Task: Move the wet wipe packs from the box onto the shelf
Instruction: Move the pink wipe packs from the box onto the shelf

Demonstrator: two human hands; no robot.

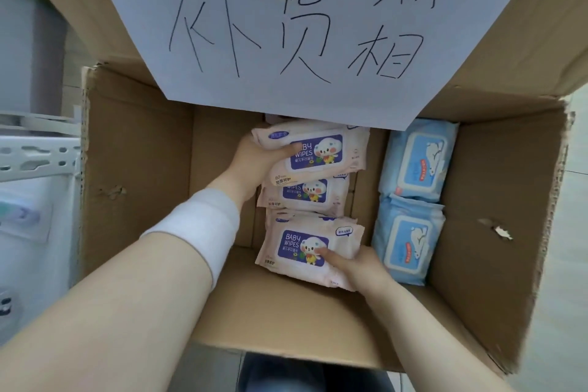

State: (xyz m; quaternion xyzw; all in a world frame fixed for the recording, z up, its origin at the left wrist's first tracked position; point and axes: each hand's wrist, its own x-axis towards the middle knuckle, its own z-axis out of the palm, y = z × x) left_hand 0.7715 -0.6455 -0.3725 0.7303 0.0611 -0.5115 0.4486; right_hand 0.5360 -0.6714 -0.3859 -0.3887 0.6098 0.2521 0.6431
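Head view: left grip [262,160] clasps far pink baby-wipes pack [331,149], right grip [361,264] clasps near pink pack [299,245], both inside cardboard box [136,162], long axes crosswise; shelf [38,153] left of box, nearer left grip.

Three pink soft-plastic wipe packs [305,196] lie label-up in the middle of the brown cardboard box [143,169]; two blue packs [416,159] line its right wall.

Bright, soft, diffuse light falls evenly from above. The paper sign [286,25] throws a faint shadow into the cardboard box [136,153]. Wide-angle bending stretches the edges; the white shelf [38,153] at left is blurred
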